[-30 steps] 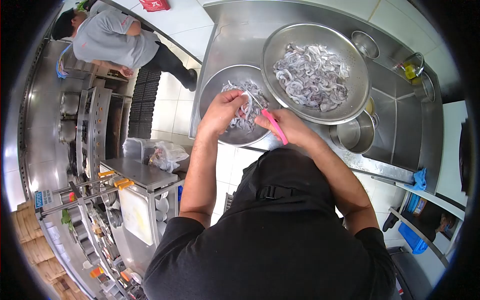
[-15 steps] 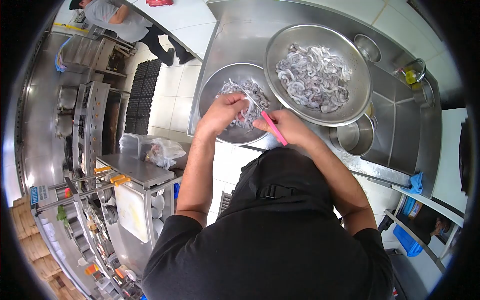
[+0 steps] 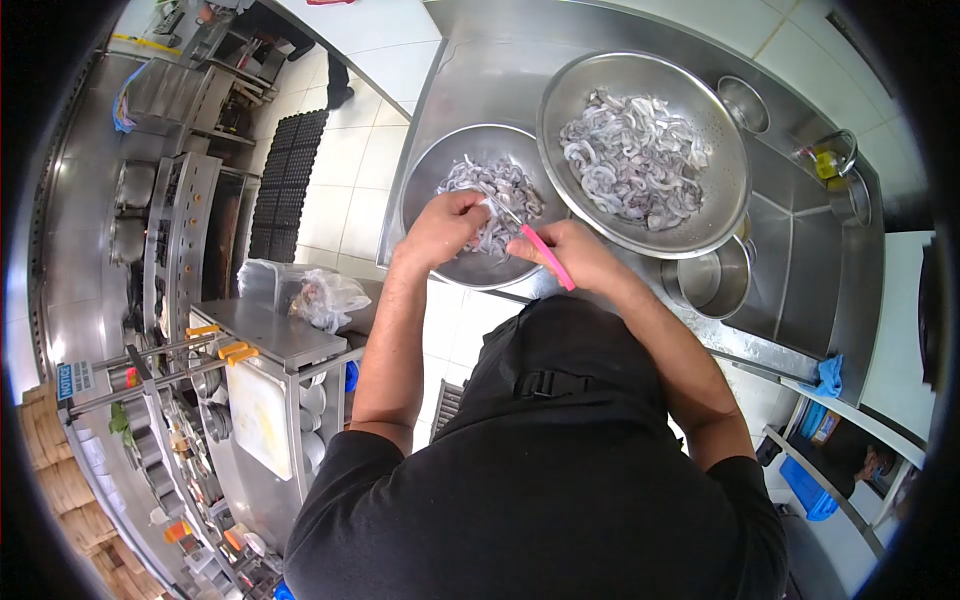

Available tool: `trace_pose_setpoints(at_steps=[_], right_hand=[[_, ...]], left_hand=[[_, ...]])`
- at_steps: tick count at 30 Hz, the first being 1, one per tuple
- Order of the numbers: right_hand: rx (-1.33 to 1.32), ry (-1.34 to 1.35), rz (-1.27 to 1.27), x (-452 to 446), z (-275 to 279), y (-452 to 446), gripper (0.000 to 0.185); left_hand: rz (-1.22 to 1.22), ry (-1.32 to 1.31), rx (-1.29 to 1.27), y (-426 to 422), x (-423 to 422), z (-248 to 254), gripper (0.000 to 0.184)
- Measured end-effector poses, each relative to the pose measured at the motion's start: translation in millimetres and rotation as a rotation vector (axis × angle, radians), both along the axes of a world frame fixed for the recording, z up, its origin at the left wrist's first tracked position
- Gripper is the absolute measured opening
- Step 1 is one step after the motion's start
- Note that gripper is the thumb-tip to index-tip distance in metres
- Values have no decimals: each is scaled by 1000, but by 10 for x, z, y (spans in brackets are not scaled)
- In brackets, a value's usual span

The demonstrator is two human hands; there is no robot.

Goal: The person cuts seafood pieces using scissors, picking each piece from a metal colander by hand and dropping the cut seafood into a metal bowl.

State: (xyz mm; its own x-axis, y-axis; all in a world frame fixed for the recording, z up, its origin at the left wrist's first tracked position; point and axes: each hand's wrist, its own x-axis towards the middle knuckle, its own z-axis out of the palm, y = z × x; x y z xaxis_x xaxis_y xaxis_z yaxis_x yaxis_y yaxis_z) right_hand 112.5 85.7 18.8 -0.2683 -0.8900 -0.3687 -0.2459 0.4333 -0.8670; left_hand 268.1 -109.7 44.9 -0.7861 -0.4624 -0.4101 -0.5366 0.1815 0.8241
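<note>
A pale piece of seafood (image 3: 488,206) sits over the smaller bowl (image 3: 520,148), pinched between the thumb and fingers of the left hand (image 3: 443,230). The right hand (image 3: 585,255) is closed around pink-handled scissors (image 3: 548,258), their blades pointing at that piece; whether they touch it is too small to tell. Beneath lies a loose heap of similar strips (image 3: 508,183), and a larger pile (image 3: 635,160) fills the middle of the wide perforated bowl (image 3: 572,92) just beside. The work seems to be partway through, with one piece in hand and plenty in both bowls, though which pile is finished and which is left cannot be told. Compared with a second ago, hands and scissors keep nearly the same pose, the view has shifted slightly, and the co-worker at upper left, whose grey shirt showed then, is now visible only by the dark-clad legs (image 3: 339,78).
</note>
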Motion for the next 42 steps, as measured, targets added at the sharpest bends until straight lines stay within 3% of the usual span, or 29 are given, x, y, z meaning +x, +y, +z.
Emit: trace_pose_setpoints(at_steps=[6, 10, 11, 12, 16, 19, 24, 27, 30, 34, 39, 42], right_hand=[[22, -115, -28, 1, 12, 30, 79], [3, -221, -15, -49, 219, 82, 77], [5, -241, -19, -54, 268, 106, 76], [-21, -362, -3, -34, 221, 96, 64], [6, -528, 131, -85, -79, 54, 85], [59, -627, 118, -125, -83, 158, 87], [40, -479, 110, -232, 206, 352, 84], [11, -446, 12, -378, 498, 583, 83], [-122, -566, -151, -576, 621, 907, 71], [-135, -514, -322, -874, 647, 1406, 61], [-191, -497, -517, -1066, 584, 1904, 63], [-221, -496, -562, -1107, 464, 2099, 65]], left_hand=[[-6, -42, -115, 41, -49, 105, 28], [98, -140, -301, -131, 54, -157, 30], [51, -88, -406, -313, 138, -486, 28], [55, -94, -428, -323, 118, -481, 26], [-42, -139, -675, -367, 123, -648, 25], [-3, -10, -905, -249, 76, -666, 27], [121, 140, -782, -43, -451, -137, 18], [59, 205, -797, 44, -948, 42, 13], [-105, 218, -786, 220, -1555, 73, 15], [-386, -20, -919, 286, -2432, -415, 30], [-478, -314, -1005, 333, -3047, -953, 39], [-521, -364, -998, 388, -3177, -984, 38]])
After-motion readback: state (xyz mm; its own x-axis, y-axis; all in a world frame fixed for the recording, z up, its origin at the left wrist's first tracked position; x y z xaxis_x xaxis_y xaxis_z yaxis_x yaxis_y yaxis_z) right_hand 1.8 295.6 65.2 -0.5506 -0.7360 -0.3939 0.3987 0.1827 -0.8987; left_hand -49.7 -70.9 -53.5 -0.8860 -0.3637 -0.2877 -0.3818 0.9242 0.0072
